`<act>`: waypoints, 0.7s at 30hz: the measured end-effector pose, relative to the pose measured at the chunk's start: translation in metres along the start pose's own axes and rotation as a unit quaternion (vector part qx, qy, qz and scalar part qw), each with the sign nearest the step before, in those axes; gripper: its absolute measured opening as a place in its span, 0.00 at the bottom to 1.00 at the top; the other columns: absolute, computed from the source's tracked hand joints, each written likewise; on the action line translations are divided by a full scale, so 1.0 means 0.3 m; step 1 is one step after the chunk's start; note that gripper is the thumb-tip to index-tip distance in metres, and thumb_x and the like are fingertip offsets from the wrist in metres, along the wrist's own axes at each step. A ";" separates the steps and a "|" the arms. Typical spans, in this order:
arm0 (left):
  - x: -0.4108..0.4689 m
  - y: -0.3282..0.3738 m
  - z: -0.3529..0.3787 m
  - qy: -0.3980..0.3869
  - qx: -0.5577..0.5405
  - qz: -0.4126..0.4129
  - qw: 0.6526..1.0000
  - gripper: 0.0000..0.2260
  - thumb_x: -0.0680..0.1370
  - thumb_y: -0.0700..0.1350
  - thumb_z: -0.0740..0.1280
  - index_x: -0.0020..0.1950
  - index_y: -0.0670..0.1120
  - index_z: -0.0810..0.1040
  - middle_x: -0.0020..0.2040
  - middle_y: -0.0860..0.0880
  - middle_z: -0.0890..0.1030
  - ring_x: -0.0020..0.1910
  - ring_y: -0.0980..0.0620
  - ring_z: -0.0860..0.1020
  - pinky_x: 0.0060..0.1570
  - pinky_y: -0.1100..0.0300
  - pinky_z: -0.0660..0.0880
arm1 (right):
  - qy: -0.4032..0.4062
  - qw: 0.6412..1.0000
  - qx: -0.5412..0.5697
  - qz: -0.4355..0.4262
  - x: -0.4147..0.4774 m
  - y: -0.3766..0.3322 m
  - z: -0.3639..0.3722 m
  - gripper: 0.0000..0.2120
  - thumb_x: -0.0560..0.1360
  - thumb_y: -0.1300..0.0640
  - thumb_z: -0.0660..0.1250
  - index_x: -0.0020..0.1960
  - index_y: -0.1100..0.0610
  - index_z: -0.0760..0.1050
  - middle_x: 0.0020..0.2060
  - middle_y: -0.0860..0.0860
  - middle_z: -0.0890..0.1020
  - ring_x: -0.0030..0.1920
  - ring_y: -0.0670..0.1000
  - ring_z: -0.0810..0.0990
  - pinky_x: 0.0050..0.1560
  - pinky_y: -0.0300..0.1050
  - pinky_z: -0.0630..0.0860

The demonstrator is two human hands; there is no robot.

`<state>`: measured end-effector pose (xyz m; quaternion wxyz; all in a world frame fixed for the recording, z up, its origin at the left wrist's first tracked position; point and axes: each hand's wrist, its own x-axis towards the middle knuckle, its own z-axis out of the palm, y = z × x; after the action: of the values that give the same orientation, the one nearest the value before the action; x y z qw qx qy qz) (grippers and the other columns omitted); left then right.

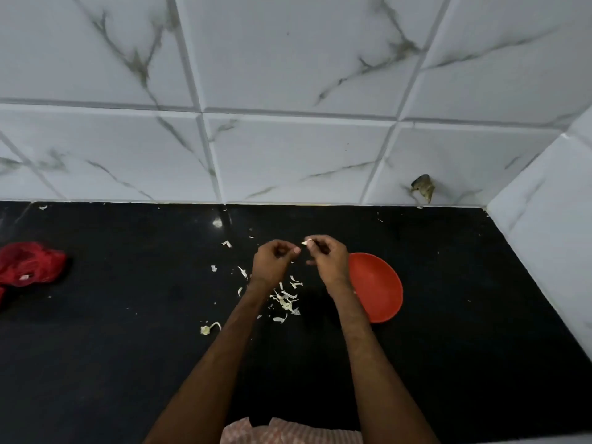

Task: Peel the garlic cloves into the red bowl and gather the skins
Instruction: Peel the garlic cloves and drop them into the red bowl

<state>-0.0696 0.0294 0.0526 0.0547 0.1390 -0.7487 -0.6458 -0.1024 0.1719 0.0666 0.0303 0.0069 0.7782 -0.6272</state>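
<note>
Your right hand (326,256) pinches a garlic clove (307,242) at its fingertips, just above centre frame. Your left hand (275,261) is curled right beside it, thumb nearly at the clove; whether it grips anything, I can't tell. The red bowl (381,293) sits right of centre, partly behind your right wrist. Skins (286,299) lie scattered on the black counter (128,347) below both hands, and a red mesh bag (28,267) sits at the left edge.

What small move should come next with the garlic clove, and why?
Probably the left hand should pull off any skin left on the garlic clove, which the right hand pinches above the counter; the red bowl waits beside it.
</note>
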 end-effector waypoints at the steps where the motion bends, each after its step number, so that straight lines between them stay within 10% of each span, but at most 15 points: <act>1: -0.006 -0.015 0.037 -0.005 0.049 -0.007 0.999 0.07 0.76 0.46 0.74 0.39 0.49 0.82 0.35 0.51 0.82 0.34 0.57 0.78 0.40 0.59 0.76 | 0.013 1.000 -0.016 0.016 0.002 0.021 -0.048 0.05 0.78 0.65 0.69 0.52 0.59 0.82 0.45 0.50 0.84 0.45 0.50 0.83 0.37 0.40 0.82; 10: -0.090 -0.068 0.217 -0.052 0.123 -0.050 0.990 0.17 0.80 0.52 0.67 0.34 0.48 0.80 0.28 0.55 0.78 0.28 0.58 0.73 0.35 0.61 0.68 | 0.008 0.960 -0.265 0.094 -0.048 0.204 -0.287 0.10 0.77 0.63 0.70 0.57 0.60 0.83 0.54 0.55 0.85 0.56 0.52 0.82 0.58 0.43 0.74; 21: -0.197 -0.219 0.119 0.089 0.157 -0.111 0.977 0.09 0.78 0.51 0.70 0.42 0.49 0.76 0.39 0.52 0.82 0.39 0.53 0.80 0.41 0.57 0.74 | 0.000 0.979 -0.205 0.010 -0.041 0.167 -0.267 0.09 0.79 0.64 0.66 0.56 0.57 0.82 0.48 0.47 0.83 0.49 0.47 0.81 0.56 0.44 0.78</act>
<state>-0.0135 0.0716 -0.0119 0.0267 0.2852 -0.8127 -0.5073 -0.0908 0.2610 0.0354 0.0368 0.0083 0.8901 -0.4541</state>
